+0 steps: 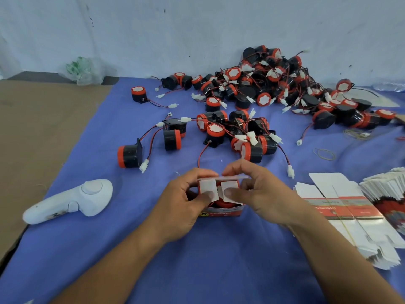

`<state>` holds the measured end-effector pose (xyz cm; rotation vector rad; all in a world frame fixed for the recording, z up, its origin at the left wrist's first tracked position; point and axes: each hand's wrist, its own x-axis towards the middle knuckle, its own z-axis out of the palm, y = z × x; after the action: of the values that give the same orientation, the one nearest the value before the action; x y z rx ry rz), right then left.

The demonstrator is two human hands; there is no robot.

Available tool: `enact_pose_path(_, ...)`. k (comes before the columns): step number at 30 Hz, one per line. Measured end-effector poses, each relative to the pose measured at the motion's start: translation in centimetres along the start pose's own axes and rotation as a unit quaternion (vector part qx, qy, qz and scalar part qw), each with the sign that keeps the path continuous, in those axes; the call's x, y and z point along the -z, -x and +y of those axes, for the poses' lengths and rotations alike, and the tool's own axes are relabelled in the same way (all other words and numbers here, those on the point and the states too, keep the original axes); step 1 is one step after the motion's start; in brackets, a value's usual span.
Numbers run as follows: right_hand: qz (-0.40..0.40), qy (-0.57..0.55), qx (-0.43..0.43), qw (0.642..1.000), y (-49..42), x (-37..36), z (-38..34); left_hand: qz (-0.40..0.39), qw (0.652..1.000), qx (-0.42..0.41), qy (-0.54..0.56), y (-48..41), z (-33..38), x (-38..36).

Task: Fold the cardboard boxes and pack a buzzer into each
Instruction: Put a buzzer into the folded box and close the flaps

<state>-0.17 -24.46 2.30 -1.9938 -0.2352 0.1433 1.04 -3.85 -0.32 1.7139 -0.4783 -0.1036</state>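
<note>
- While it stands on the blue cloth-covered surface (pixel 197 264), the small red-and-white cardboard box (pixel 221 213) sits between both hands, its two white side flaps (pixel 206 185) turned inward over a red round buzzer (pixel 221 204) inside.
- The left hand (pixel 186 205) grips the box, thumb pressing the left flap and fingers curled behind it.
- The right hand (pixel 263 194) grips it likewise, thumb on the right flap and fingers at the raised lid flap (pixel 228 177).
- Beyond the box lies a heap of black-and-red wired buzzers (pixel 274 84).
- Right of the box lie flat unfolded printed cartons (pixel 350 212); left of it, a white plastic handheld controller (pixel 72 200).
</note>
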Motion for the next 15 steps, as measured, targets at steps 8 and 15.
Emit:
enact_pose_path(8,-0.13,0.168,0.029,0.977,1.4,2.7,-0.1,-0.046,0.982,-0.06,-0.175,0.3,0.4,1.2)
enact_pose_path(15,-0.047,0.18,0.115,0.976,0.9,1.8,-0.1,-0.095,0.979,-0.071,-0.167,0.3,-0.2,1.7)
